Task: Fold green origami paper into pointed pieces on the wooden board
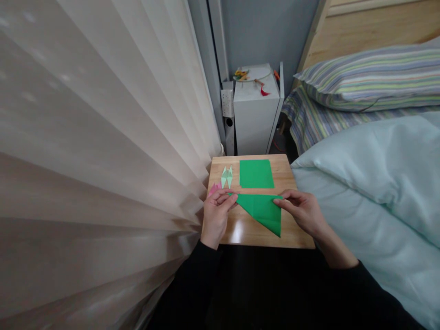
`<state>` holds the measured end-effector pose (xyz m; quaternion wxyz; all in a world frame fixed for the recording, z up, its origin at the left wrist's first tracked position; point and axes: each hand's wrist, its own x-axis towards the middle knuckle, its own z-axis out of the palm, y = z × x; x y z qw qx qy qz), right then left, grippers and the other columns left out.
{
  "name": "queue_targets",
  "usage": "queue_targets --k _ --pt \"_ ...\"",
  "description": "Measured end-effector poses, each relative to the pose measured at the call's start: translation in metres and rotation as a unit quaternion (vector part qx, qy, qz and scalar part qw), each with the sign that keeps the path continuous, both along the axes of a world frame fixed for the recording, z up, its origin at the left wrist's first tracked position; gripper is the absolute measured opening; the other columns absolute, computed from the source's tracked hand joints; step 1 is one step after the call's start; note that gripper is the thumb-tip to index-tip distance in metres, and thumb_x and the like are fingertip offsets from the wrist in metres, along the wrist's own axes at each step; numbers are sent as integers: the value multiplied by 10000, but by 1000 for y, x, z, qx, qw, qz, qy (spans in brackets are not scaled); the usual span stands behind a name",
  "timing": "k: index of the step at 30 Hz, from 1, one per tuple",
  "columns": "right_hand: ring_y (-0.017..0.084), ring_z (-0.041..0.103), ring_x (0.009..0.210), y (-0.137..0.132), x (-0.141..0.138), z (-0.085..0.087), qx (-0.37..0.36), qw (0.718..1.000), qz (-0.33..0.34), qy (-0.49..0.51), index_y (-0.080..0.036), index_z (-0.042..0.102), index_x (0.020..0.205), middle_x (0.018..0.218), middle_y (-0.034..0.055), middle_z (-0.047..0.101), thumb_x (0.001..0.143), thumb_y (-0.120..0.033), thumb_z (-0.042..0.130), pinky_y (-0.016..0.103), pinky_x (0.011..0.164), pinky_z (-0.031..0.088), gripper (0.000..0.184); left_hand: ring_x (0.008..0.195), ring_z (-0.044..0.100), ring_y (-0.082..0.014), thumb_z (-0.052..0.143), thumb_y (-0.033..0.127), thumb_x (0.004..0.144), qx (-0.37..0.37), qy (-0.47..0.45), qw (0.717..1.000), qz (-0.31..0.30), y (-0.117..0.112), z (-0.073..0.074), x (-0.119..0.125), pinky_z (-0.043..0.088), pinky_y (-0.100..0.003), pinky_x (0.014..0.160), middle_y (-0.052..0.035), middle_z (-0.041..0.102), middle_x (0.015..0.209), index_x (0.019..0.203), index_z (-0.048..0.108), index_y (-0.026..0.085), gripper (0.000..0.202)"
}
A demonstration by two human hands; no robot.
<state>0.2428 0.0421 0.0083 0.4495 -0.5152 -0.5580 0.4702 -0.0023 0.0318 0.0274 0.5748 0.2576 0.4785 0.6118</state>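
A green paper folded into a triangle [263, 210] lies on a small wooden table [250, 231]. My left hand [216, 215] pinches its left corner, fingers closed on the paper. My right hand [302, 211] pinches the triangle's right corner the same way. Behind the triangle lies a flat stack of green square paper [256, 173]. A pale green folded paper figure [227, 176] and a pink folded piece [215, 188] sit at the table's back left, close to my left hand.
A cream curtain [103, 160] hangs along the left, touching the table. A bed with a pale blue duvet [378, 183] and a striped pillow [371, 78] borders the right. A white cabinet [256, 105] with small coloured paper bits stands behind the table.
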Motion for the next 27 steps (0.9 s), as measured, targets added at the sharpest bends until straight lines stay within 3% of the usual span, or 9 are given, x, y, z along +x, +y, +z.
queue_targets --k 9,14,19,21,24,25,27 --pt "233 685 826 -1 0 -2 52 998 -11 -46 -256 727 772 843 28 756 812 -515 832 385 820 521 283 770 743 -134 995 372 581 6 -10 1000 -3 0 -1 0 599 -265 789 -17 792 817 873 743 186 429" --pt "250 700 830 -1 1 -1 54 997 -21 -56 -271 733 781 849 31 768 806 -527 834 400 828 531 276 768 732 -99 983 292 593 6 -52 998 40 3 -2 -4 584 -236 786 16 769 830 872 739 184 386" --pt "274 693 834 -1 3 1 39 997 -23 -59 -293 728 767 853 56 771 807 -579 821 435 831 539 303 908 754 -118 947 308 676 0 -88 994 63 6 0 -13 573 -272 943 -7 791 925 913 728 190 343" --pt "265 685 821 -1 1 0 36 998 -28 -49 -287 728 764 842 53 766 805 -577 824 426 817 537 308 1001 747 -142 918 391 730 4 -97 994 49 4 -1 -10 567 -289 970 -36 792 1028 975 736 194 363" --pt "238 671 787 -2 -4 -2 31 999 -38 -20 -267 720 754 803 36 750 793 -553 838 392 781 525 312 1089 724 -190 916 467 726 15 -87 996 -34 -2 -3 3 581 -309 930 -81 759 1219 1094 744 207 483" --pt "231 668 781 -2 -5 -2 29 999 -39 -10 -261 714 749 795 32 746 788 -543 841 382 772 522 312 1076 726 -206 932 467 701 17 -72 995 -68 -4 -5 8 588 -321 910 -92 757 1223 1113 747 204 524" --pt "222 664 767 -3 -8 -1 24 999 -29 -3 -252 701 735 778 26 737 786 -522 840 370 759 516 307 977 736 -198 947 434 682 19 -39 996 -72 -7 -8 16 596 -317 863 -85 781 1111 1046 761 187 478"
